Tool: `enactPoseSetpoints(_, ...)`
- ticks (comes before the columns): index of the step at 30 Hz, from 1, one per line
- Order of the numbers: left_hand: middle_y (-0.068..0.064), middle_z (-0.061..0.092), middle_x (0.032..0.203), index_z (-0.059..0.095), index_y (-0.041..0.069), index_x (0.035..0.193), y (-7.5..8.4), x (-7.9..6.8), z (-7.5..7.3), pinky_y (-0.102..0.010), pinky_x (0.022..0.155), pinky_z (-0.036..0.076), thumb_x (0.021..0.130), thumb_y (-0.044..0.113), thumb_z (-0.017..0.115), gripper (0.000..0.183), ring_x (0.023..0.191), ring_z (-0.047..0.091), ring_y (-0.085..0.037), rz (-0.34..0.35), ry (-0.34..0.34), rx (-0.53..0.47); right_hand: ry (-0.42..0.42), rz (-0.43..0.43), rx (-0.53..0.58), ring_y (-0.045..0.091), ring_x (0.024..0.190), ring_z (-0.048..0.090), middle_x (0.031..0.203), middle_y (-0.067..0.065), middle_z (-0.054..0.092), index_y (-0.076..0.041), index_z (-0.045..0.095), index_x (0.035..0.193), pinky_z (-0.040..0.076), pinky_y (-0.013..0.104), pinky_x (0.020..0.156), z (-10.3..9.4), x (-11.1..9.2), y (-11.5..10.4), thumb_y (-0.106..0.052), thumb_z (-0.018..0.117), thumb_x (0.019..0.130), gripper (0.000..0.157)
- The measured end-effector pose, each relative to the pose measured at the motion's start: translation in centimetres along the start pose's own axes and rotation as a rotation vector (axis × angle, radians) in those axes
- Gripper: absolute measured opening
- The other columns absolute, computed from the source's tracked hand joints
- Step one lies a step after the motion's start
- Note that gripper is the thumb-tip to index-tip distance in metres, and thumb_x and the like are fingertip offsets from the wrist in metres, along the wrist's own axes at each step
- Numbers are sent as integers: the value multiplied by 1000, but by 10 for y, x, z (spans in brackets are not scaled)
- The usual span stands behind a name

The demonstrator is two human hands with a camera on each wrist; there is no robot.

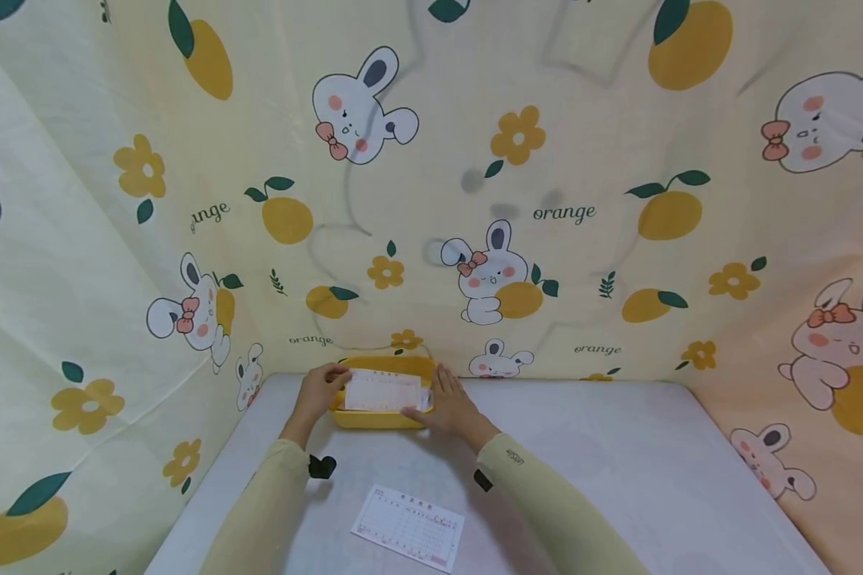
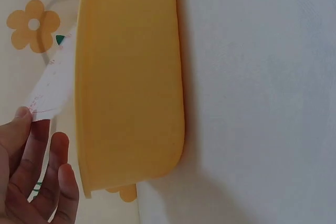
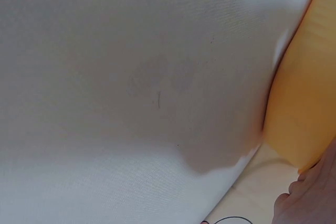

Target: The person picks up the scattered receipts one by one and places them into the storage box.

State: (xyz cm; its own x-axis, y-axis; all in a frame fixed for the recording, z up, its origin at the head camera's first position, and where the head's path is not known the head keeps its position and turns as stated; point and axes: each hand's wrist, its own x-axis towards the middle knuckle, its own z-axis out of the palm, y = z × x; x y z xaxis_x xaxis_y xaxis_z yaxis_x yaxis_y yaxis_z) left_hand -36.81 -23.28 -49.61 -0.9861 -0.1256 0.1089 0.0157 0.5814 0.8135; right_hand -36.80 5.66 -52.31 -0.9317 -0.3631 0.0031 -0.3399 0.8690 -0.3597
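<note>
A yellow plastic basin (image 1: 379, 420) stands near the back edge of the table. Inside it, a white printed paper slip (image 1: 381, 391) leans up above the front rim. My left hand (image 1: 321, 391) pinches the slip's left corner between thumb and fingers; the left wrist view shows the same slip (image 2: 52, 85) rising past the rim. At the basin's right end lies my right hand (image 1: 451, 403), fingers extended along the outside and thumb over the front rim by the slip's lower right corner. In the right wrist view its fingers (image 3: 307, 198) are against the basin's side, partly cut off.
Another printed slip (image 1: 408, 527) lies flat and slightly turned on the white table (image 1: 582, 463), between my forearms. A patterned cloth (image 1: 431, 184) with rabbits and oranges hangs right behind the basin and along both sides.
</note>
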Motion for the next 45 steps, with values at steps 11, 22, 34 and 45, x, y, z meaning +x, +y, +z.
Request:
enactPoseSetpoints(11,-15,74,117,73,2,128,-6,1,0,-41,90,61,111,21,62,27,103,70,-29,32,-7,27,-10,-1,-5,34,167,2,180,17,1,1,6,171,10,47,134,2,2,0,-90,44,92,126)
enactPoseSetpoints(22,-14,77,110,73,4,117,-13,-6,-5,-35,82,58,108,21,68,20,99,72,-34,76,47,-16,-10,-4,8,35,167,3,180,18,0,1,6,171,11,47,134,3,0,-1,-86,47,95,123)
enactPoseSetpoints(34,-14,78,106,73,4,115,-27,-30,-12,-26,72,55,108,24,69,21,95,73,-39,147,-4,-47,-8,-14,6,37,167,3,179,21,-1,3,5,170,11,49,134,-2,-1,-2,-86,46,96,123)
enactPoseSetpoints(45,-7,75,106,74,15,113,-30,-65,-10,-32,78,53,107,26,70,13,94,63,-17,120,-187,58,-34,8,18,35,167,1,180,19,-3,2,3,170,10,48,134,-2,2,0,-86,47,95,124)
